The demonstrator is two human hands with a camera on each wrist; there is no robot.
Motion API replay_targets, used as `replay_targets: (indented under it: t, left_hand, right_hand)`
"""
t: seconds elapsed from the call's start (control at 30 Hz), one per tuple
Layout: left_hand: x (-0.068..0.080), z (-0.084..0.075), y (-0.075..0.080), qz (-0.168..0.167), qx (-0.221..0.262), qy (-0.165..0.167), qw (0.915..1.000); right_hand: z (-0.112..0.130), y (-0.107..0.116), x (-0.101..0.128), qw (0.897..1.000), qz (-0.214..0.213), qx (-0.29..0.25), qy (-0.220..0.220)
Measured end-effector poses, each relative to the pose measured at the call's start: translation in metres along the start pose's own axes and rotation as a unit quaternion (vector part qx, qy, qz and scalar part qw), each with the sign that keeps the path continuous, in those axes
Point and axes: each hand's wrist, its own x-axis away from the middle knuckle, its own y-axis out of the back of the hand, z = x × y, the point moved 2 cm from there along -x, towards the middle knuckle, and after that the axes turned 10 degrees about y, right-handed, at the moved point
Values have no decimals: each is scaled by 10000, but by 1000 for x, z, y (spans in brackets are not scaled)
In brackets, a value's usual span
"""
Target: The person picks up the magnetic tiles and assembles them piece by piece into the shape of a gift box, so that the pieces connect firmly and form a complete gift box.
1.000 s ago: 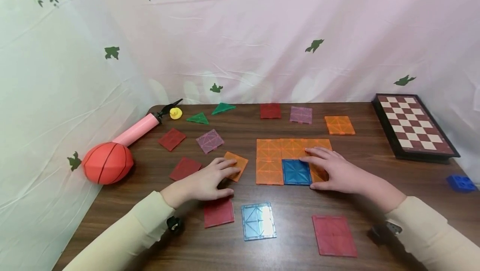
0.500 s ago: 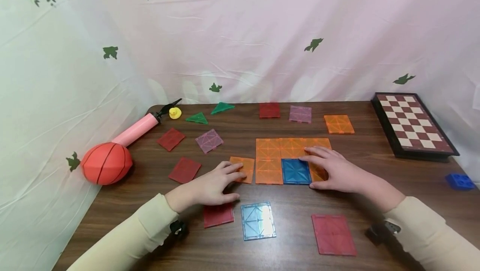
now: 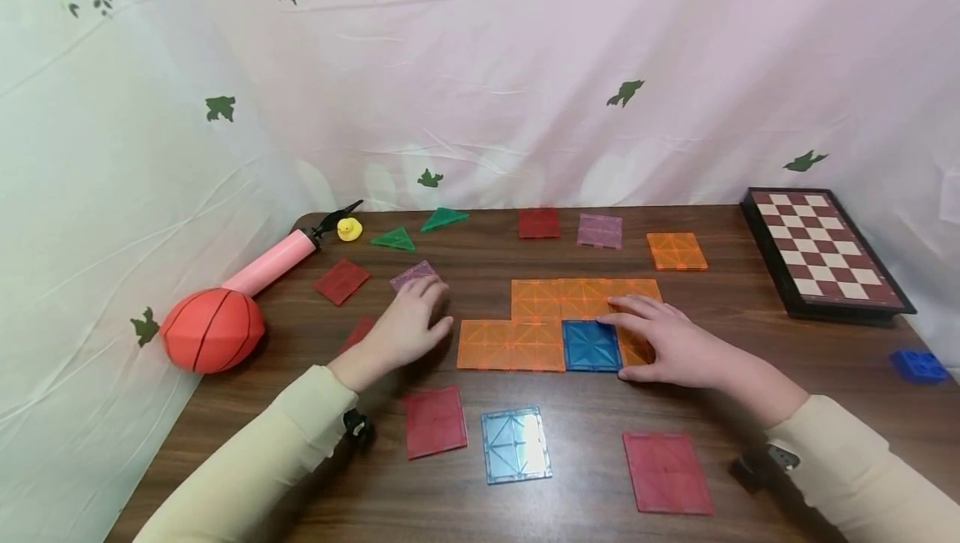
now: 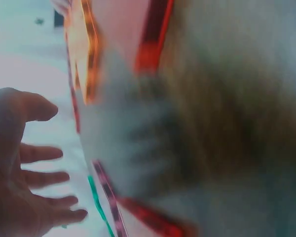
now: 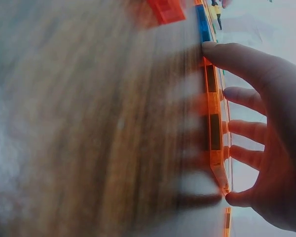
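My left hand (image 3: pixel 401 322) hovers with spread fingers just in front of a purple square tile (image 3: pixel 408 274), its fingertips overlapping that tile's near edge in the head view; in the left wrist view the left hand (image 4: pixel 29 173) holds nothing. My right hand (image 3: pixel 671 339) rests lightly on the right end of a flat patch of translucent orange square tiles (image 3: pixel 536 301). A dark blue square tile (image 3: pixel 592 346) sits in the patch's front row, thumb and index fingertip right at its right edge. In the right wrist view, the right hand's (image 5: pixel 271 128) fingers lie along the orange edge (image 5: pixel 214 131).
Near me lie two pink-red tiles (image 3: pixel 437 422) (image 3: pixel 667 473) and a light blue tile (image 3: pixel 516 444). Red, green, purple and orange tiles lie farther back. A red ball (image 3: pixel 213 330), pink pump (image 3: pixel 273 262) and yellow duck (image 3: pixel 349 229) stand left; a checkered board (image 3: pixel 825 247) and blue brick (image 3: pixel 918 366) right.
My left hand slid the loose orange tile rightward against the patch's front row, let it go, then moved back and left toward the purple tile. The right hand stayed in place.
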Motion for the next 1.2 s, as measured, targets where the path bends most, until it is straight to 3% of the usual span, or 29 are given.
replay_targets:
  t: [0.13, 0.23, 0.67, 0.97, 1.2]
  left_hand:
    - [-11, 12, -2, 286, -193, 576, 9977]
    - [-18, 14, -5, 577, -240, 672, 9958]
    - [-34, -11, -18, 1165, 65, -367, 9925]
    - [-35, -24, -21, 1388, 88, -625, 9883]
    - [-30, -30, -19, 1368, 202, -780, 9873]
  right_hand:
    - [0, -1, 0, 10000, 6, 4, 0]
    - [0, -1, 0, 10000, 8, 4, 6]
    - [1, -1, 1, 10000, -82, -13, 45]
    - [0, -1, 0, 10000, -26, -53, -2]
    - [-3, -1, -2, 10000, 22, -38, -4]
